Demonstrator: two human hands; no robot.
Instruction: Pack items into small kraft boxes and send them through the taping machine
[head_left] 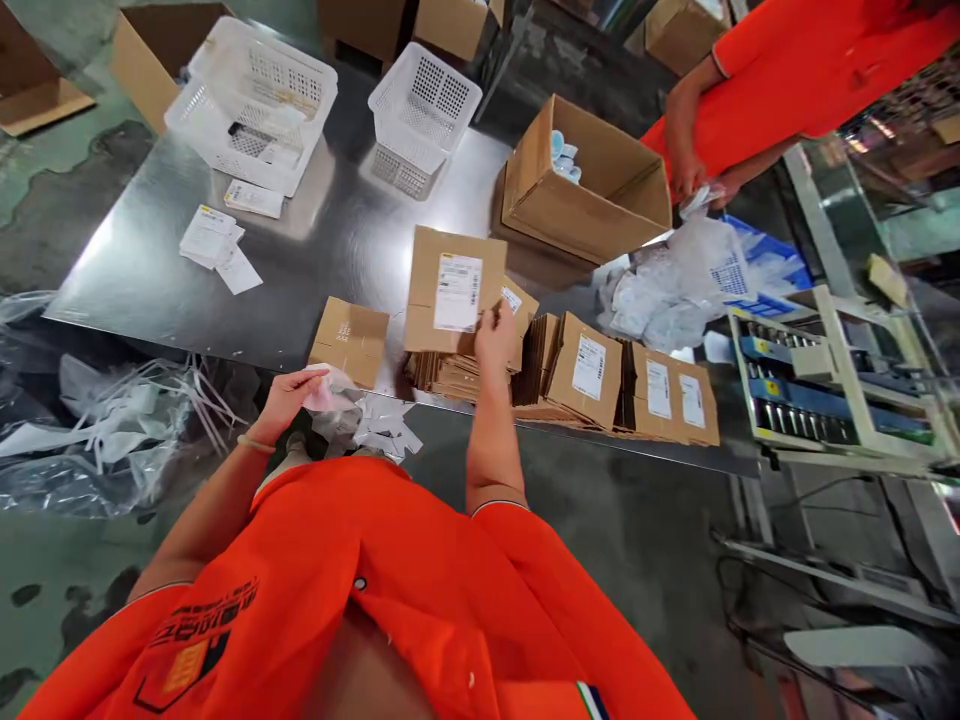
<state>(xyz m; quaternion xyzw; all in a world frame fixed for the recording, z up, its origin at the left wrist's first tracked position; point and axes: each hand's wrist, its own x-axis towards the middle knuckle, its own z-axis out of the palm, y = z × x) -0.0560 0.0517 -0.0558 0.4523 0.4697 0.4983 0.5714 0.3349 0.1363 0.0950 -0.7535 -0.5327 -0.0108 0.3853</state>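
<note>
Brown labelled carton (422, 290), leftward and ahead of right hand (495, 340), gripped by near right corner above cardboard stack (454, 378); pale pink sheet (327, 393) pinched in left hand (283, 402) (farther off)

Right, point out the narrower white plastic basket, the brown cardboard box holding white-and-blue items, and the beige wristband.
White plastic basket (438, 84), head view: far inner wall.
Brown cardboard box (576, 222), head view: near outer wall.
Beige wristband (256, 444), head view: middle of the band.
</note>
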